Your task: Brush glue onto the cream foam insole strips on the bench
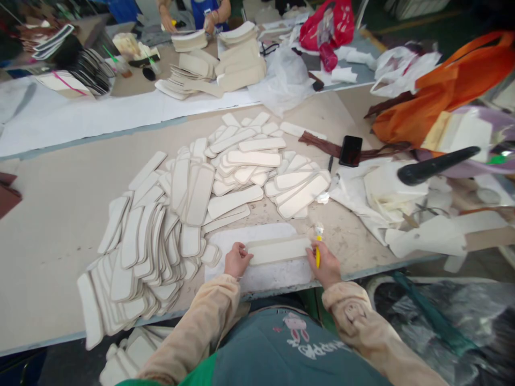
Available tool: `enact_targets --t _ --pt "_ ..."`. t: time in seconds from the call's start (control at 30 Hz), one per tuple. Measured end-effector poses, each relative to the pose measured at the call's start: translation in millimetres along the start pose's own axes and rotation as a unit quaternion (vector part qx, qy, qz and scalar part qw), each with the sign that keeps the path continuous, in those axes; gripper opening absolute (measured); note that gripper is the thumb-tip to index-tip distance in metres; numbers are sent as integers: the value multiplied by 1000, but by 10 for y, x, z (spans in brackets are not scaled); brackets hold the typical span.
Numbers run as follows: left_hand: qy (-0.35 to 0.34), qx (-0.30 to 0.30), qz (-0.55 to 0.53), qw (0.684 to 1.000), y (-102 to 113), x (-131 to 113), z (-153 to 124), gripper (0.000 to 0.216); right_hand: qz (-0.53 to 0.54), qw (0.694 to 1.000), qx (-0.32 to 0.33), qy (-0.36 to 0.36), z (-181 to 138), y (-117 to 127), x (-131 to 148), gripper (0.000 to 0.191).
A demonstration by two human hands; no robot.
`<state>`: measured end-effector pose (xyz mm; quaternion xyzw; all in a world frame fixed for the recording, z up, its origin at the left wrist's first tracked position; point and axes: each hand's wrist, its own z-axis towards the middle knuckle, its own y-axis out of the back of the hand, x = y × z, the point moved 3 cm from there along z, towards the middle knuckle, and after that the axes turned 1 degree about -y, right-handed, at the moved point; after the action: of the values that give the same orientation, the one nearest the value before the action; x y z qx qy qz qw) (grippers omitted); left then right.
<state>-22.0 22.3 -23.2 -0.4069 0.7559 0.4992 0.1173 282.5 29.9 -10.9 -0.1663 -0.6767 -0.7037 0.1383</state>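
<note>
A cream rounded strip (pixel 278 250) lies flat on a white sheet (pixel 257 276) at the table's near edge. My left hand (pixel 236 259) pinches the strip's left end, fingers curled. My right hand (pixel 326 264) sits at the strip's right end, closed round a yellow brush (pixel 318 245) whose pale tip points away from me. A large heap of similar cream strips (pixel 189 203) fans across the table just beyond and to the left of my hands.
A black phone (pixel 350 150) and a brown strap lie at the right. White scraps, an orange bag (pixel 446 91) and a black handle (pixel 436 165) crowd the right side. Across the table another person's hands (pixel 209 24) work at stacked pieces. Dark stacks sit far left.
</note>
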Motion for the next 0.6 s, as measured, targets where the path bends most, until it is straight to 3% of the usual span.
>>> enact_targets --t 0.6 --pt "-10 3 10 1000 -13 2 19 28 -27 999 -25 18 -14 -51 -53 15"
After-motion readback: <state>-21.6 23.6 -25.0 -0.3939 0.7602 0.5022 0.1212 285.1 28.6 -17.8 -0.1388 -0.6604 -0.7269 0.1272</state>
